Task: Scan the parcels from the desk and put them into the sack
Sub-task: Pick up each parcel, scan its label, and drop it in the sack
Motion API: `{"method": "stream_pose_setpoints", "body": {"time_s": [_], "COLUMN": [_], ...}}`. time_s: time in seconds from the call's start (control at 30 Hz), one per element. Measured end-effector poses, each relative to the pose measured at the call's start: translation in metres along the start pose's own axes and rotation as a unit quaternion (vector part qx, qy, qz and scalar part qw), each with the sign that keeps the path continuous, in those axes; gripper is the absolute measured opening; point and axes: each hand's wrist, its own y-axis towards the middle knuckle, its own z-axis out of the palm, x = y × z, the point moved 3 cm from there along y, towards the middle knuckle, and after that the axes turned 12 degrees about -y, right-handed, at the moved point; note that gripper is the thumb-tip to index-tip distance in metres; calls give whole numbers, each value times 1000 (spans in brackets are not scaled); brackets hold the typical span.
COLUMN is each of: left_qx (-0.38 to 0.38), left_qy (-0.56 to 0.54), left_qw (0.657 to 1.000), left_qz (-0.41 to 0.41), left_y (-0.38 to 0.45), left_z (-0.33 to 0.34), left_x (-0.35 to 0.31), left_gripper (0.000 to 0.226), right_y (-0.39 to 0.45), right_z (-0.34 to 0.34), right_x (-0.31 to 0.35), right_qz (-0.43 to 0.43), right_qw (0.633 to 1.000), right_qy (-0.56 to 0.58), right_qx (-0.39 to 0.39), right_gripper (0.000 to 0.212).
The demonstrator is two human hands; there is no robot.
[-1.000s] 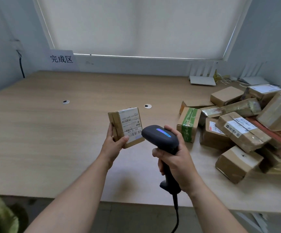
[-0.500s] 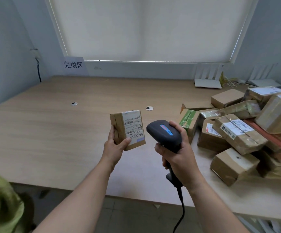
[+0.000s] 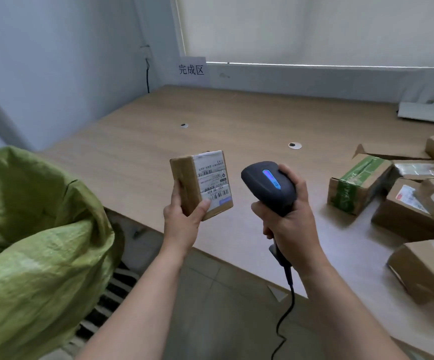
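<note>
My left hand (image 3: 183, 222) grips a small brown cardboard parcel (image 3: 201, 184) upright, its white barcode label facing me. My right hand (image 3: 287, 219) grips a black handheld scanner (image 3: 268, 187) with a blue light on top, its head just right of the parcel and its cable hanging below. Both are held above the near edge of the wooden desk (image 3: 236, 120). A green woven sack (image 3: 31, 245) stands open at the lower left, beside the desk.
Several cardboard parcels (image 3: 403, 203) lie piled on the desk's right side, one with green tape (image 3: 353, 183). A white sign (image 3: 191, 70) leans on the back wall. A white device (image 3: 426, 110) sits at the far right. Tiled floor lies below the desk edge.
The view has swung left, bringing the green sack into sight. Both hands with parcel and scanner have come toward the desk's near edge, keeping their grips.
</note>
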Motion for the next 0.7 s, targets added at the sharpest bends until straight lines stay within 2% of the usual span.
{"method": "stream_pose_setpoints", "body": {"time_s": [0.37, 0.5, 0.7], "left_qx": [-125, -178, -280], "left_qy": [-5, 18, 54], "left_qw": [991, 981, 957], "left_qz": [55, 76, 59], "left_y": [6, 13, 11], "left_z": [-110, -175, -283], "left_x": [-10, -23, -27], "left_gripper": [78, 83, 84], "right_y": [12, 17, 16], "right_z": [97, 155, 261], "right_x": [31, 51, 78], "right_qz": [-47, -64, -86], "right_qw": [997, 994, 983], "right_qy": [-20, -1, 20], "right_qx": [66, 91, 163], "right_gripper": [75, 75, 70]}}
